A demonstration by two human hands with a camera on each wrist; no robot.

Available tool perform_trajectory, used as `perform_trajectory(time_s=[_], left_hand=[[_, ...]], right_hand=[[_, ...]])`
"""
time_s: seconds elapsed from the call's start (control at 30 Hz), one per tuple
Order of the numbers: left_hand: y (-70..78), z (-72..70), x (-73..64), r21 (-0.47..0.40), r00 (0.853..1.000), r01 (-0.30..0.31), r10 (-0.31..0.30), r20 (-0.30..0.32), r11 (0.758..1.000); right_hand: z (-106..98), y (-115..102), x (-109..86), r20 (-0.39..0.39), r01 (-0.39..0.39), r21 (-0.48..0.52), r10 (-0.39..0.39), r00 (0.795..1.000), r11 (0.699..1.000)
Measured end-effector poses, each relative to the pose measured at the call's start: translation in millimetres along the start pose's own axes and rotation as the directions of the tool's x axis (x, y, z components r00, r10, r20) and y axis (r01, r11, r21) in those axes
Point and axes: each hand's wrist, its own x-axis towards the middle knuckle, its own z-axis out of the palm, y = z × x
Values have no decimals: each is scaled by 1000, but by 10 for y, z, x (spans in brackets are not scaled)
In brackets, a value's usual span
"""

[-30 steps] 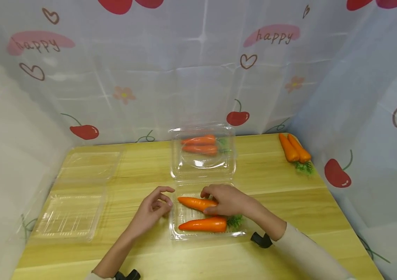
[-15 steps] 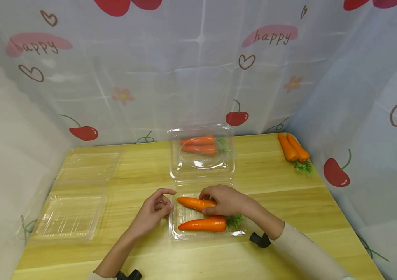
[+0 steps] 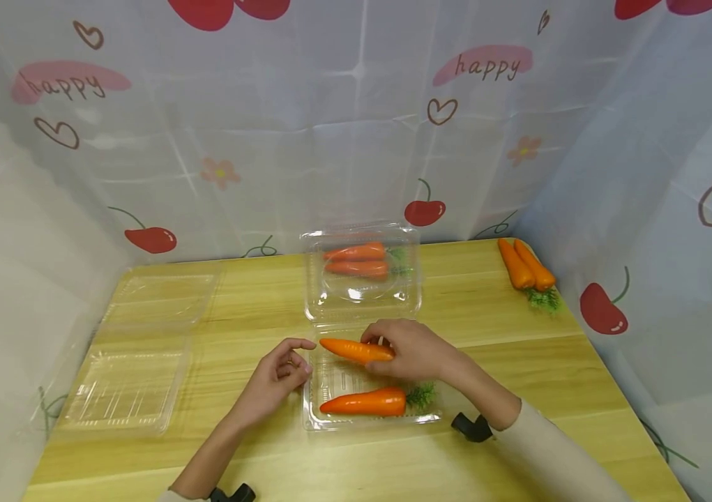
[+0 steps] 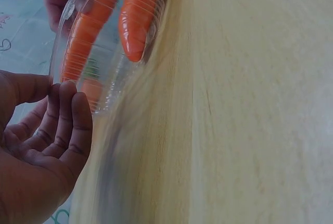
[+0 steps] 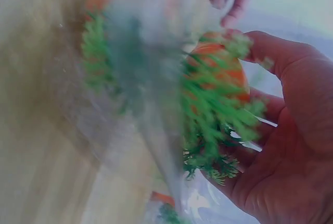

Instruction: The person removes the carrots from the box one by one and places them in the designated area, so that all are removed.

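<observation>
My right hand (image 3: 412, 348) grips an orange carrot (image 3: 352, 350) near its leafy end, over the far side of the open clear plastic clamshell box (image 3: 310, 418). In the right wrist view, green leaves (image 5: 213, 104) partly cover that carrot beside the fingers. A second carrot (image 3: 365, 402) lies along the near side of the box, tip to the left and leaves (image 3: 420, 396) to the right. My left hand (image 3: 277, 373) is at the box's left rim, fingers loosely bent; in the left wrist view, its fingertips (image 4: 67, 88) are close to the clear edge. Whether they touch it is unclear.
Behind, two carrots (image 3: 356, 260) show through the raised clear lid (image 3: 362, 307). An open clear box (image 3: 123, 390) stands on the left of the wooden table (image 3: 255, 300). Two more carrots (image 3: 525, 265) lie at the back right corner, near the printed curtain (image 3: 356, 153).
My right hand has moved the gripped carrot slightly away from me, widening its gap from the near carrot. The left hand has stayed at the box's left rim.
</observation>
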Motion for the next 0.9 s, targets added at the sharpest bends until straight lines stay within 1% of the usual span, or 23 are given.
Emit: perform_trajectory(time_s=[0.1, 0.23, 0.33, 0.43, 0.6, 0.8, 0.9], left_hand=[[6, 7, 1, 1, 1000, 0, 0, -2, 1000], [9, 16, 9, -22, 1000, 16, -16, 4, 1000], [2, 17, 10, -41, 999, 30, -29, 12, 999], [-7, 12, 4, -46, 999, 33, -32, 15, 998], [-10, 9, -4, -51, 999, 38, -37, 10, 998], [-8, 21, 7, -68, 998, 55, -55, 9, 996], [-2, 26, 14, -70, 998, 58, -57, 8, 996]], right_hand=[[-99, 0, -56, -39, -9, 17, 9, 999, 1000], [-246, 34, -149, -91, -22, 15, 23, 996, 1000], [-358, 79, -231, -133, -30, 22, 32, 991, 999], [-438, 146, -319, -177, -45, 58, 55, 983, 997], [-490, 298, -460, -247, -76, 123, 105, 963, 989], [-527, 452, -658, -311, -162, 142, 200, 929, 976], [-565, 532, -750, -335, -191, 150, 232, 913, 970]])
